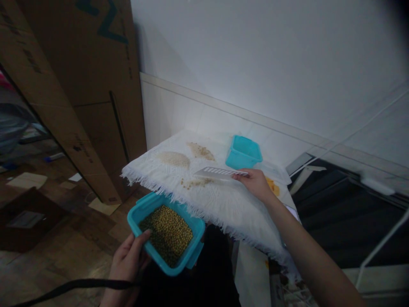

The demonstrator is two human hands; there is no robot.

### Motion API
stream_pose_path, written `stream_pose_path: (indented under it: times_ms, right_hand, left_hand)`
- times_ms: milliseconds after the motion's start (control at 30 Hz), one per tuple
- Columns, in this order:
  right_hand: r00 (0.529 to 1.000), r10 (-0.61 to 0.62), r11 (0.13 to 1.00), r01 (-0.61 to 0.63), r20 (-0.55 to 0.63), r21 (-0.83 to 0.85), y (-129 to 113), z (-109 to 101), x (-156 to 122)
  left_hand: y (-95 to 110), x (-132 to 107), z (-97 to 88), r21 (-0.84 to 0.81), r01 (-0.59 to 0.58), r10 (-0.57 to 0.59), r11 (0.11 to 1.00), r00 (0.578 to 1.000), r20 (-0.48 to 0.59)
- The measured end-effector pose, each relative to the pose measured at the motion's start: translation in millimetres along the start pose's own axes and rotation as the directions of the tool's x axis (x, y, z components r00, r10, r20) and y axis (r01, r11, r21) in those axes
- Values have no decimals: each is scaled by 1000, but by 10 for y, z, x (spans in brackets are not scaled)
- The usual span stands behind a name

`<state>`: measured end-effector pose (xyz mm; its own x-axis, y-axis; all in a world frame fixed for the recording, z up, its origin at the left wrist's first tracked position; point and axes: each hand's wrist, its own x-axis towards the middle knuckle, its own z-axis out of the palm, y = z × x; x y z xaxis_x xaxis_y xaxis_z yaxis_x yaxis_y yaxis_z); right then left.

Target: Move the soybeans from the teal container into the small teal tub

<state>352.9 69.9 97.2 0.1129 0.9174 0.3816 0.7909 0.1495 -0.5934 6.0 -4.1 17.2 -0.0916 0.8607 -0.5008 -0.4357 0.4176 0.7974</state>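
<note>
My left hand (128,260) grips a teal plastic container (191,249) filled with yellow-green beans (168,234), held just below the fringed front edge of a white cloth (223,204). My right hand (255,184) holds one end of a flat white slotted scraper (219,172) lying over the cloth, its far end next to a small scatter of grains (195,183). Further back on the cloth lie a pile of white grains (174,159) and a pile of brownish grains (200,150).
An empty teal container (243,152) stands at the back of the cloth, with a clear lid (276,170) and something orange (272,186) to its right. Large cardboard boxes (79,76) lean at the left. A white wall is behind; a black strap (73,285) crosses low.
</note>
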Motion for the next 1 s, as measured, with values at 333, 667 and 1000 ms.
stream_pose_path:
  times_ms: [333,667,1000]
  right_hand:
    - [999,-34,994,30,-32,-108,55,102,-87]
    - [997,-29,996,23,-77,-81,-84,132,-321]
    - [996,-52,996,46,-77,-73,-207,115,-615]
  left_hand:
    - [4,22,9,-2,11,-11,1000,999,-45]
    - [-70,-53,74,-57,1,-1,998,1000,-3]
    - [-248,-209,191,-54,28,-25,998,999,48]
